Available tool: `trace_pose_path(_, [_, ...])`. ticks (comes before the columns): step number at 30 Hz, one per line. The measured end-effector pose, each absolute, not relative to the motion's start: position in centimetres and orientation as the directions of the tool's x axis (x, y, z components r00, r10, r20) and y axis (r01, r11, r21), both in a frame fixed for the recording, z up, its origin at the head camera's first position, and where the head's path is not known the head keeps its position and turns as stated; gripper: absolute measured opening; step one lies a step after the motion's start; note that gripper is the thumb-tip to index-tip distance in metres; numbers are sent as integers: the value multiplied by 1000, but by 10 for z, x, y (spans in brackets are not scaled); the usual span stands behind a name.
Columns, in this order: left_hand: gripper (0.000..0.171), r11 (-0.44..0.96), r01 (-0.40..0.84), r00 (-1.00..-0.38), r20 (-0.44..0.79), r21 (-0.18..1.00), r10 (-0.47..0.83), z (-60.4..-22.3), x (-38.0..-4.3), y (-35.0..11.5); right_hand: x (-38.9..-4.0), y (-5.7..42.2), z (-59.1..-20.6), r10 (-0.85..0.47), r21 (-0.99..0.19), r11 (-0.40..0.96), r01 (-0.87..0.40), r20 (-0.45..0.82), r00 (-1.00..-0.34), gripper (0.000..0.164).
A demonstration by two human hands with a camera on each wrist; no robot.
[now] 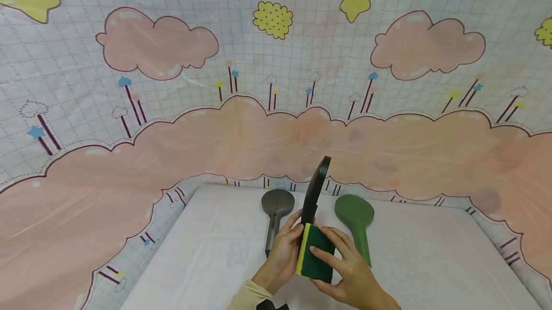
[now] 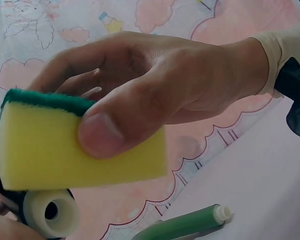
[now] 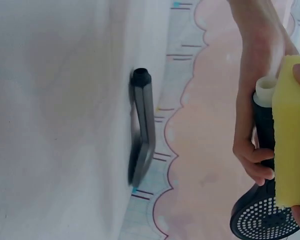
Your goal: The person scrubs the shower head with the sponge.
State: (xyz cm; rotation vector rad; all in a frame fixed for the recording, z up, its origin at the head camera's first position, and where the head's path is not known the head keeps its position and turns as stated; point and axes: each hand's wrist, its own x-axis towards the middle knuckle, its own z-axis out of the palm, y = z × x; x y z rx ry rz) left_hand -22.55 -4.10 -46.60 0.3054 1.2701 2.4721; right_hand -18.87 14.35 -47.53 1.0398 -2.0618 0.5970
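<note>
My left hand [image 1: 279, 255] grips a black handheld shower head [image 1: 316, 190] by its handle, with the head pointing up and away. Its perforated spray face [image 3: 267, 220] and the pale threaded end [image 2: 57, 215] of the handle show in the wrist views. My right hand [image 1: 347, 269] pinches a yellow and green sponge [image 1: 316, 255] between thumb and fingers. The sponge lies along the black handle, yellow side toward it and green side facing my right palm. In the left wrist view, the right thumb [image 2: 102, 135] rests across the yellow foam.
On the white table [image 1: 194, 247] lie a dark grey shower head [image 1: 278, 202], behind my left hand, and a green shower head [image 1: 355, 212], behind my right hand. A printed cloth with pink clouds [image 1: 159, 44] hangs behind the table and surrounds its edges.
</note>
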Motion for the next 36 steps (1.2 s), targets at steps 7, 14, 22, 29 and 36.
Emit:
trace_pose_path(7, [49, -551, -186, -914, 62, 814, 400, -469, -228, -41, -193, 145, -473, -472, -57, 553, -831, 801, -369, 51])
trace_pose_path(14, [53, -512, -158, -922, 60, 844, 383, -469, -227, -41, -197, 145, -472, -435, -97, 603, -792, 792, -428, 51])
trace_pose_path(22, [58, -498, -137, -928, 65, 856, 368, -470, -231, -38, -193, 143, -476, -448, -79, 585, -807, 798, -403, 50])
trace_pose_path(29, [58, -491, -152, -913, 69, 858, 402, -470, -230, -36, -196, 147, -472, -433, -55, 568, -821, 829, -355, 50])
trace_pose_path(36, [62, -459, -137, -887, 98, 878, 452, -468, -225, -34, -207, 152, -461, -366, -58, 564, -824, 877, -312, 51])
